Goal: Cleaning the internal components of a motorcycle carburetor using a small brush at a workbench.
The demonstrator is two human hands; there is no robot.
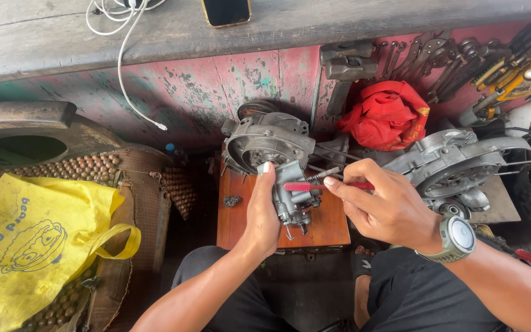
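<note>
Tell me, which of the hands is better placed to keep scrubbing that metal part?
The right hand: it grips the red toothbrush, whose bristles lie against the small metal carburetor. The left hand is wrapped around that part, holding it above the wooden board.

On my feed I see a crumpled yellow plastic bag (pixel 29 246) at the left, lying over a mat of brown wooden beads (pixel 87 169). A white cable (pixel 127 67) trails down from the grey shelf (pixel 339 24) above, where a dark phone (pixel 226 11) lies. Against the worn red wall (pixel 228 83) sits a bunched red cloth (pixel 387 115), with wrenches and other hand tools (pixel 462 61) heaped to its right. A grey engine casing (pixel 265 141) stands behind the small wooden desk (pixel 327 230), and another casing (pixel 456 161) lies at the right.
</note>
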